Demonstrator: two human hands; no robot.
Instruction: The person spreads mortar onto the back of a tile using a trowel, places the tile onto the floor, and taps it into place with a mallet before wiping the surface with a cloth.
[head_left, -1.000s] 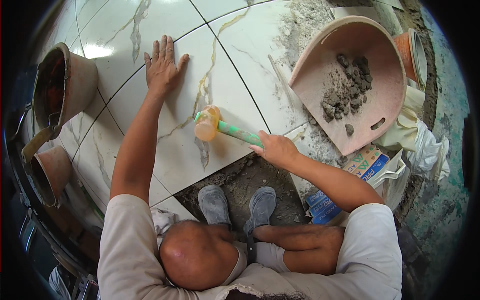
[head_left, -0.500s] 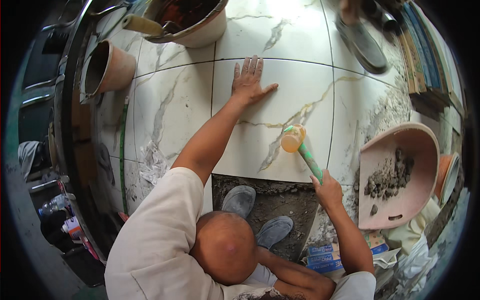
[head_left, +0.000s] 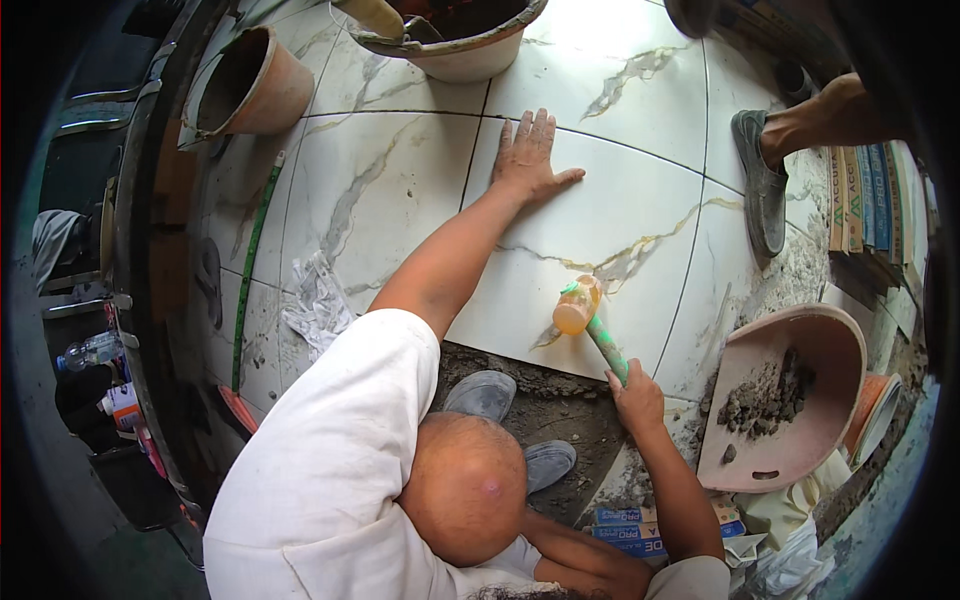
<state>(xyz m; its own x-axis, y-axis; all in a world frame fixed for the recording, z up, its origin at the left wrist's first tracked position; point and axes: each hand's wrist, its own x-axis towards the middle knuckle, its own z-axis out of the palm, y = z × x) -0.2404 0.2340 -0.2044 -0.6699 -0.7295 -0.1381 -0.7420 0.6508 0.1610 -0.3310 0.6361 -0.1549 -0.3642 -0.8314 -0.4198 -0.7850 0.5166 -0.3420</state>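
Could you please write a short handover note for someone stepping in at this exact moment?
Left hand: flat, palm down, fingers spread on the far part of the marble-look tile.
Right hand: closed on the green handle of the rubber mallet; its orange head rests on or just above the tile's near part.
Nearby: pink pan of mortar on the right, bare mortar bed under the shoes, two buckets at the far edge.
Done: the tile lies in line with its laid neighbours.
Left: apparently more tapping; the bare bed has no tile.
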